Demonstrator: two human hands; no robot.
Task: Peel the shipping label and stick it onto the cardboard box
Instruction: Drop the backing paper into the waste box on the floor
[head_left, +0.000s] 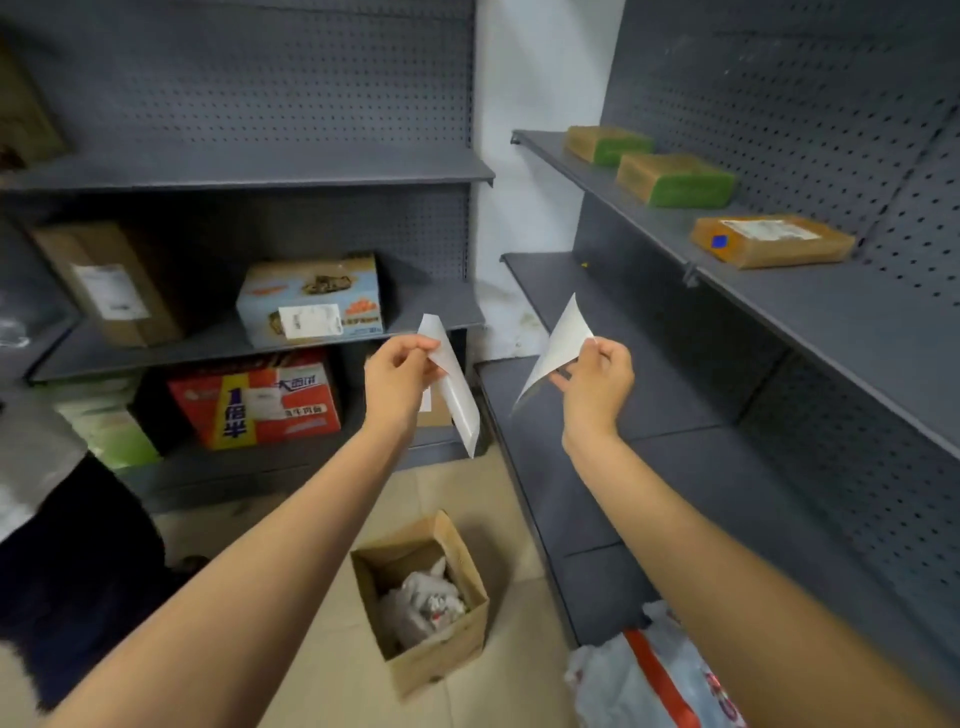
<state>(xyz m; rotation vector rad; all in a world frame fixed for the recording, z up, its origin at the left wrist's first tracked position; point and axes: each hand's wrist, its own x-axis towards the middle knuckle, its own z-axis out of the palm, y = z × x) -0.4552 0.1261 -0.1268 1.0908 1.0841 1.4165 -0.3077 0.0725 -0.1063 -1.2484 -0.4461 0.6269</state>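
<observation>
Open air lies between the two grey shelf units, above the tan floor. The left hand (397, 376) pinches one long white paper strip (453, 387) by its upper edge; the right hand (597, 384) pinches one curled white sheet (561, 345). Which is the label, I cannot tell. Both forearms reach forward over one open brown cardboard box (447, 654).

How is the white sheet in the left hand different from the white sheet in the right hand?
The sheet in the left hand looks long and narrow and hangs down below the left hand. The sheet in the right hand looks wider, curls, and points up above the right hand. Both are white, apart from each other, each pinched near an edge.
</observation>
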